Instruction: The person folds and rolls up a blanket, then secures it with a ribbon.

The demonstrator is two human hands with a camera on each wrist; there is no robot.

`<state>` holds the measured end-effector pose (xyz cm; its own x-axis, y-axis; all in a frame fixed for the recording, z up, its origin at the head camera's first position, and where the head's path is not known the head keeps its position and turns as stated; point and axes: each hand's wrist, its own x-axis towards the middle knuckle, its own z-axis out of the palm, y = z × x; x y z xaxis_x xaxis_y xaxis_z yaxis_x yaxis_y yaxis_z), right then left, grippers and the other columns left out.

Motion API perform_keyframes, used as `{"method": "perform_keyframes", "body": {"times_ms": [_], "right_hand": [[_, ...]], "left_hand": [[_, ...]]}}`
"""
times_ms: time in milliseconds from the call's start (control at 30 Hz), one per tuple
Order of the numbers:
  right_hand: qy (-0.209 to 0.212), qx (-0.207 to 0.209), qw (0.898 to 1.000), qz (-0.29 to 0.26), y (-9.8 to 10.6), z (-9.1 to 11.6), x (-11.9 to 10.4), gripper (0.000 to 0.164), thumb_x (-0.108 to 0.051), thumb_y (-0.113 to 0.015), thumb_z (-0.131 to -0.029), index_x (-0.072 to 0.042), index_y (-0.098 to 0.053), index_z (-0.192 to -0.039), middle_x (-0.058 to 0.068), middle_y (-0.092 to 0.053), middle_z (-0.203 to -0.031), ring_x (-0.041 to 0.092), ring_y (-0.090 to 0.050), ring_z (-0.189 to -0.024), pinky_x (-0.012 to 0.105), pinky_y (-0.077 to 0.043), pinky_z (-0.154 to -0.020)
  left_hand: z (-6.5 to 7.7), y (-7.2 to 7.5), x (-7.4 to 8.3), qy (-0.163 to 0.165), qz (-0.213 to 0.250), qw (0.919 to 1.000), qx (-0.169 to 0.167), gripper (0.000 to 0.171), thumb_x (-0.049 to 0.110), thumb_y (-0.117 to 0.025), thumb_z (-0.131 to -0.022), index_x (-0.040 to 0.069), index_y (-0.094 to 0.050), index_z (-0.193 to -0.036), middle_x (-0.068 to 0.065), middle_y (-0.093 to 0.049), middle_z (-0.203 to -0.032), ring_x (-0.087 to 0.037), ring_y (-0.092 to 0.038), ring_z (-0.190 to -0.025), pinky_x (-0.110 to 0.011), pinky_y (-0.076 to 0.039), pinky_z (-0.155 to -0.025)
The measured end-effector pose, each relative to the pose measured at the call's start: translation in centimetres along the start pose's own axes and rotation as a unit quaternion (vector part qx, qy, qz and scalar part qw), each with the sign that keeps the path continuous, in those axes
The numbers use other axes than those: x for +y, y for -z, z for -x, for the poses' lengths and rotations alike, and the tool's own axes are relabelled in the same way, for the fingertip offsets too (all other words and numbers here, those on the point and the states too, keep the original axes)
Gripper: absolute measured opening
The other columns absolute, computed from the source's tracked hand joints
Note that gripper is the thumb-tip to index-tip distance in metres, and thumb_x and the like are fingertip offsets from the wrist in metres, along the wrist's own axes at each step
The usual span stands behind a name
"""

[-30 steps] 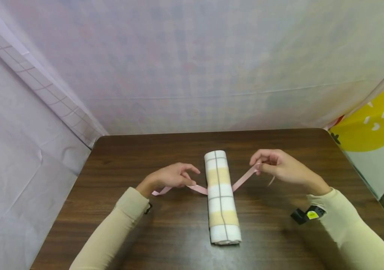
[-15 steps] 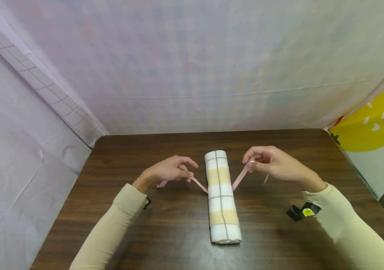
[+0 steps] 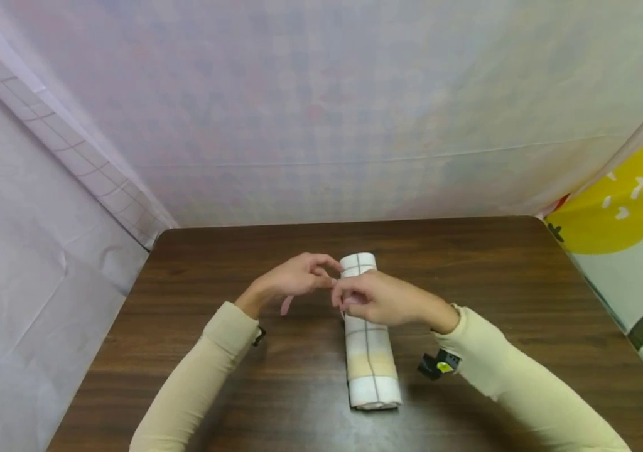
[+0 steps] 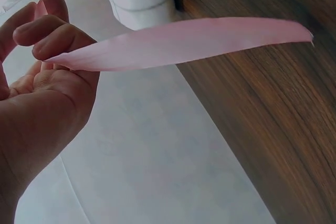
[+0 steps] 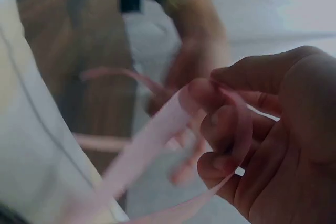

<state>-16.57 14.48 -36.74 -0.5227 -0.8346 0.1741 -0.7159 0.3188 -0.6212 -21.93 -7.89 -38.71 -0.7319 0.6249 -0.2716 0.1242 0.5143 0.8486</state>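
Note:
A rolled towel [image 3: 371,361], white and pale yellow with grey check lines, lies lengthwise on the table. A pink ribbon [image 5: 149,137] runs from it to both hands. My left hand [image 3: 297,276], at the roll's left side, pinches one length of the ribbon; the loose tail [image 4: 194,43] sticks out past the palm in the left wrist view. My right hand [image 3: 383,298] is over the roll and covers its upper middle. Thumb and forefinger of that hand pinch the other length of ribbon, which loops over the curled fingers [image 5: 223,124]. In the head view both hands' fingertips come close together.
The dark wood-grain table [image 3: 231,358] ends at a pale checked cloth [image 3: 321,125] hung behind it. White sheeting [image 3: 22,251] hangs on the left, and a printed cloth with a yellow shape [image 3: 604,213] on the right. Each wrist wears a dark strap-mounted device [image 3: 439,365].
My right hand has swung left from beside the roll to over it, carrying its ribbon end. My left hand has shifted slightly right and up, still holding the ribbon. The towel roll stays put.

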Motion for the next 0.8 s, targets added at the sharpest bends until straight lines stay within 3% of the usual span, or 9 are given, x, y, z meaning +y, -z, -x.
{"method": "perform_keyframes", "body": {"times_ms": [67,167,267,367,533,667,800], "right_hand": [[0.009,-0.030,0.999,0.026,-1.5,-1.0,-0.3,0.014,0.000,-0.063,-0.090,-0.011,-0.065,-0.098,-0.006,-0.058,-0.076,-0.001,-0.045,-0.064,0.019,-0.044,-0.061],[0.014,-0.075,0.994,0.074,-3.5,-2.2,-0.8,0.013,-0.003,-0.064,-0.089,-0.011,-0.066,-0.098,-0.007,-0.060,-0.077,-0.001,-0.050,-0.067,0.017,-0.045,-0.064],[0.017,-0.105,0.988,0.116,-5.2,-3.1,-1.0,0.015,-0.004,-0.066,-0.087,-0.012,-0.066,-0.100,-0.006,-0.063,-0.082,0.003,-0.055,-0.072,0.018,-0.047,-0.066],[0.006,-0.135,0.981,0.139,-6.7,-3.6,-0.9,0.017,-0.005,-0.066,-0.087,-0.012,-0.066,-0.103,-0.007,-0.061,-0.078,0.004,-0.055,-0.069,0.019,-0.047,-0.062],[-0.014,-0.182,0.974,0.133,-8.4,-3.9,-0.9,0.019,-0.010,-0.067,-0.090,-0.012,-0.065,-0.109,-0.010,-0.057,-0.076,0.002,-0.052,-0.067,0.019,-0.044,-0.062],[-0.012,-0.193,0.975,0.109,-8.8,-3.8,-0.9,0.025,-0.012,-0.066,-0.091,-0.011,-0.065,-0.116,-0.007,-0.062,-0.081,0.003,-0.057,-0.072,0.017,-0.046,-0.066],[0.004,-0.180,0.980,0.089,-8.4,-3.2,-0.8,0.031,-0.012,-0.064,-0.092,-0.010,-0.064,-0.123,0.000,-0.070,-0.098,0.006,-0.063,-0.083,0.014,-0.047,-0.074]], "left_hand": [[-0.1,-0.1,0.1,0.000,0.008,1.0000,-0.002,0.037,0.018,-0.057,-0.098,0.015,-0.056,-0.136,0.000,-0.073,-0.103,-0.013,-0.062,-0.072,-0.057,-0.054,-0.051],[-0.2,-0.3,0.1,-0.016,0.019,0.9997,-0.003,0.037,0.017,-0.058,-0.099,0.011,-0.056,-0.135,-0.003,-0.074,-0.103,-0.021,-0.068,-0.096,-0.055,-0.057,-0.076],[-0.3,-0.5,0.1,-0.032,0.021,0.9993,-0.002,0.038,0.014,-0.060,-0.098,0.006,-0.055,-0.135,-0.010,-0.075,-0.101,-0.032,-0.067,-0.105,-0.051,-0.049,-0.096],[-0.3,-0.6,0.2,-0.036,0.020,0.9991,0.000,0.038,0.012,-0.060,-0.098,0.004,-0.055,-0.135,-0.014,-0.074,-0.101,-0.034,-0.066,-0.105,-0.053,-0.048,-0.098],[-0.4,-0.7,0.5,-0.044,0.004,0.9990,-0.001,0.036,0.012,-0.060,-0.098,0.007,-0.057,-0.133,-0.009,-0.075,-0.100,-0.021,-0.066,-0.108,-0.051,-0.043,-0.104],[-0.3,-0.8,0.8,-0.054,-0.004,0.9985,-0.003,0.035,0.013,-0.062,-0.098,0.009,-0.058,-0.132,-0.004,-0.075,-0.098,-0.016,-0.066,-0.106,-0.048,-0.042,-0.107],[-0.2,-0.8,1.0,-0.056,-0.011,0.9983,-0.004,0.035,0.012,-0.061,-0.097,0.008,-0.058,-0.132,-0.005,-0.075,-0.097,-0.016,-0.067,-0.104,-0.047,-0.043,-0.106]]}}
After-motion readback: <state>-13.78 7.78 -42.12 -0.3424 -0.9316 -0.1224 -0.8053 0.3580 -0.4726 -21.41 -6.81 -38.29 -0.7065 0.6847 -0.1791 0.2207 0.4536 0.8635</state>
